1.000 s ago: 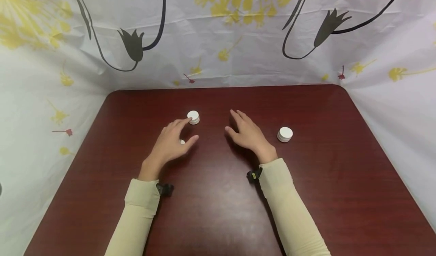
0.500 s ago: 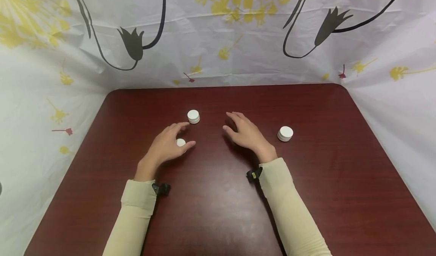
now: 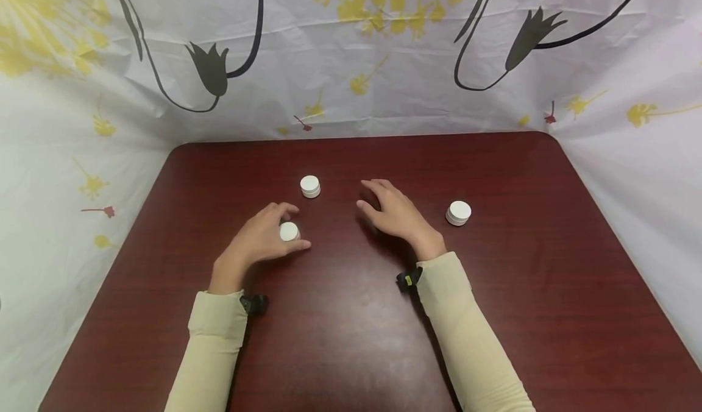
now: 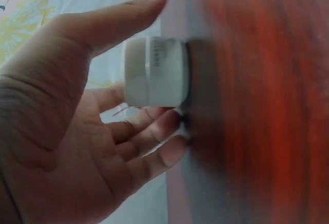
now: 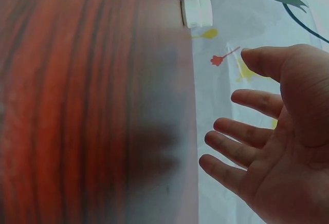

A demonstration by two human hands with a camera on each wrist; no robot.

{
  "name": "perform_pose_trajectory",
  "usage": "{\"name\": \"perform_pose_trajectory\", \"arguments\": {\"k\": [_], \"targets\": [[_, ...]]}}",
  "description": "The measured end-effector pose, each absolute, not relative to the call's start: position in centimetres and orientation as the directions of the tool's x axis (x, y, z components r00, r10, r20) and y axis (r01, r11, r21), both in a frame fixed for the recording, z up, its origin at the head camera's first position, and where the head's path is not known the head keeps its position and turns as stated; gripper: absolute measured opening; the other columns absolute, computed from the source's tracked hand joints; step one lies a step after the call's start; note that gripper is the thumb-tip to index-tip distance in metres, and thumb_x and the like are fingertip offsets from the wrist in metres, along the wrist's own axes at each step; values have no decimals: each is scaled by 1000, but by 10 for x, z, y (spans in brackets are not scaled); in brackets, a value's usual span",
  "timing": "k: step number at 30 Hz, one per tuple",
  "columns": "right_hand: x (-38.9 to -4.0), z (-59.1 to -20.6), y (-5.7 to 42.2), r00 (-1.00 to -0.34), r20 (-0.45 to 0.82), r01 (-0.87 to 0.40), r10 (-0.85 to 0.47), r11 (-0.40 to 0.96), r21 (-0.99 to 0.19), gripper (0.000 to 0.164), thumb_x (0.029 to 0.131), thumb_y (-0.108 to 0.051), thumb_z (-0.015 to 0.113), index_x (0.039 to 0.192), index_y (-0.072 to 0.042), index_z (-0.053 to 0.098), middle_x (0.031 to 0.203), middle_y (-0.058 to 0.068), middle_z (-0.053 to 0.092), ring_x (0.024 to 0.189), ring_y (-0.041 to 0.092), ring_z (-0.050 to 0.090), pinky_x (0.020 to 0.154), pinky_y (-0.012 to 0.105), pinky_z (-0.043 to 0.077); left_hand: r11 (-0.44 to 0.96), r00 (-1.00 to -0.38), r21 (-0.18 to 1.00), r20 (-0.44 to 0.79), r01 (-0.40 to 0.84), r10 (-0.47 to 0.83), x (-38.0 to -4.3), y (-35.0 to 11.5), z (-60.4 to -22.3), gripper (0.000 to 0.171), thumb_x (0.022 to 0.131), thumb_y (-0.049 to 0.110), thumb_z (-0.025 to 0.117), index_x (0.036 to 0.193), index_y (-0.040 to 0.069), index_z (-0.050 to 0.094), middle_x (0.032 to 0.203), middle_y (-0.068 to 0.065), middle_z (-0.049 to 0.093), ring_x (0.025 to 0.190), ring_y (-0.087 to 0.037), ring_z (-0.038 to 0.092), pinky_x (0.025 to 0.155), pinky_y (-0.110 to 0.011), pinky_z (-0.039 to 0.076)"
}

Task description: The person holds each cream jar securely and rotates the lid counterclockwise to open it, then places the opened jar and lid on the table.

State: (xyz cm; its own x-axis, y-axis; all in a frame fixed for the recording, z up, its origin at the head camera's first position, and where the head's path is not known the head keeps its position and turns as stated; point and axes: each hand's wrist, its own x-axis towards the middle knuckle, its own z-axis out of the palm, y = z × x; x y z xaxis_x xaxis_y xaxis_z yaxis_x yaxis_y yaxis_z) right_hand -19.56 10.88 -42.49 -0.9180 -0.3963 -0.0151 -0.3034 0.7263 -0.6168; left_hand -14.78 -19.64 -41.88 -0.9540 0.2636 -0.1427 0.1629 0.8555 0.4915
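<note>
A small white lidded jar (image 3: 289, 231) stands on the table between the thumb and fingers of my left hand (image 3: 249, 238). In the left wrist view, faint print runs along the side of this jar (image 4: 156, 72); a gap separates the thumb from it, and the fingers reach along its other side. My right hand (image 3: 397, 217) hovers over the table right of centre, its fingers relaxed and holding nothing. A second white jar (image 3: 310, 186) stands farther back between the two hands, also seen as a jar (image 5: 197, 12) in the right wrist view.
A third white jar (image 3: 458, 213) stands to the right of the right hand. The dark red wooden table (image 3: 351, 326) has a rounded far edge, with a flower-print white cloth (image 3: 340, 95) hanging behind it and at both sides.
My left hand has drawn back and left from beside the far jar to surround the nearer one, which shows more now. The right hand's fingers have bent in slightly.
</note>
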Motion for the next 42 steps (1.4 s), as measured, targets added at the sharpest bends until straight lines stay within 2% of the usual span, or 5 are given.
{"name": "perform_pose_trajectory", "arguments": {"k": [10, 15, 22, 32, 42], "targets": [[-197, -425, 115, -912, -12, -316, -410, 720, -618, 63, 108, -41, 58, 161, -10, 44, 167, 18, 40, 156, 36, 41, 125, 58, 37, 854, -938, 480, -157, 201, 309, -152, -198, -413, 46, 85, 33, 87, 119, 7, 70, 111, -12, 72, 101, -28, 65, 90, -46, 55], [-197, -425, 119, -914, -22, -306, -405, 725, -618, 64, 108, -41, 58, 162, -10, 43, 169, 19, 37, 157, 37, 39, 126, 59, 36, 851, -937, 481, -146, 212, 316, -156, -195, -413, 43, 84, 32, 89, 115, 7, 74, 107, -9, 75, 96, -26, 67, 88, -45, 55], [-195, -421, 119, -910, -31, -304, -413, 718, -626, 66, 107, -43, 58, 162, -10, 42, 169, 18, 37, 158, 36, 38, 126, 59, 35, 838, -938, 501, -128, 219, 321, -164, -187, -409, 42, 83, 29, 89, 115, 6, 74, 104, -8, 76, 91, -23, 67, 85, -43, 55], [-190, -422, 116, -893, -19, -337, -449, 697, -633, 77, 101, -54, 66, 162, -14, 43, 172, 12, 36, 160, 32, 36, 129, 55, 33, 801, -926, 512, -28, 311, 377, -173, -171, -412, 40, 84, 19, 83, 119, 5, 72, 115, -14, 71, 106, -32, 67, 96, -49, 54], [-191, -418, 110, -871, -4, -373, -491, 668, -643, 85, 95, -60, 72, 161, -14, 45, 169, 11, 40, 157, 30, 40, 127, 53, 36, 717, -908, 606, 24, 346, 418, -178, -143, -413, 50, 89, 20, 86, 134, 5, 69, 125, -11, 75, 108, -27, 70, 98, -49, 56]]}}
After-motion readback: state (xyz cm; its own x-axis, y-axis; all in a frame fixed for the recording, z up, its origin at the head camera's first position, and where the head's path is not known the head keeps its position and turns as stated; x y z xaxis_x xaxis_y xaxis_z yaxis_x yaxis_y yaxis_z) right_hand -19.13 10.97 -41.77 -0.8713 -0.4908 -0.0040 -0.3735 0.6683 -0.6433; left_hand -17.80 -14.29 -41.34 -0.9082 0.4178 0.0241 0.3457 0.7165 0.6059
